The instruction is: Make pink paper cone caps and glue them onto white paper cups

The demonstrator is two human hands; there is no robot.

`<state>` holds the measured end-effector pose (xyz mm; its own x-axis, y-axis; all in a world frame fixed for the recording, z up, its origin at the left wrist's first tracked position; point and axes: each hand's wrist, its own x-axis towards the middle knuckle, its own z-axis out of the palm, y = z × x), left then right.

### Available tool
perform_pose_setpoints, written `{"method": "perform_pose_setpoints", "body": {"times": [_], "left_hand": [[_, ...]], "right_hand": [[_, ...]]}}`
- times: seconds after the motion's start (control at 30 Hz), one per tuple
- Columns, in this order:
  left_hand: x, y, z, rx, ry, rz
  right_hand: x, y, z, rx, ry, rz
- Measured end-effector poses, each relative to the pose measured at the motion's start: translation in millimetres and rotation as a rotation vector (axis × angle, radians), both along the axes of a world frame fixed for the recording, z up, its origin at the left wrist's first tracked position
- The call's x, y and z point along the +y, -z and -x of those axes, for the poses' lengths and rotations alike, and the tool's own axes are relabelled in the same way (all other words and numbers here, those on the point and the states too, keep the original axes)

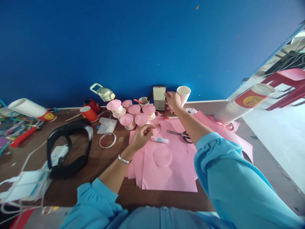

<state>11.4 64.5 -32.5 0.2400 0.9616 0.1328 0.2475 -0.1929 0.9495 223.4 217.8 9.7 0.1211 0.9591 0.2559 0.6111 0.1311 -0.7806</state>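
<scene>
My right hand (173, 100) reaches to the back, its bent fingers at the right edge of a phone (159, 95) that leans upright against the wall with its screen lit. My left hand (143, 136) is closed in a pinch at the edge of a thin pink paper circle (156, 129). Just below its fingertips lies a glue stick (159, 140). Another pink paper circle (163, 156) rests on the stacked pink sheets (171, 178). Scissors (181, 133) lie partly spread to the right, their handles close to my right forearm.
Several small paper cups topped with pink discs (127, 120) stand back left. A large white cup (184, 93) is beside my right hand. Stacked cups (245, 101) lean at right. Tape rolls (107, 140), a black headband (69, 149), and a bottle (103, 93) occupy the left.
</scene>
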Motion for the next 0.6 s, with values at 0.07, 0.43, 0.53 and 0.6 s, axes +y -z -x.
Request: {"method": "perform_pose_setpoints", "body": {"times": [0.07,0.43,0.53,0.6], "left_hand": [[-1.8,-4.2,0.5,-0.013,-0.011,-0.027],[-13.5,-37.4,-2.5,-0.47,-0.18,0.102],[-26.0,-44.9,-6.4,-0.722,-0.037,0.334],[-38.7,-45.8,-5.3,-0.79,-0.038,0.382]], "right_hand": [[-5.3,-3.9,1.2,0.04,0.013,-0.018],[-100.6,-43.7,-23.7,0.738,-0.128,0.024],[-131.7,-39.2,-15.4,0.882,-0.221,0.102],[-148.5,-35.1,-5.6,0.924,-0.276,0.16]]}}
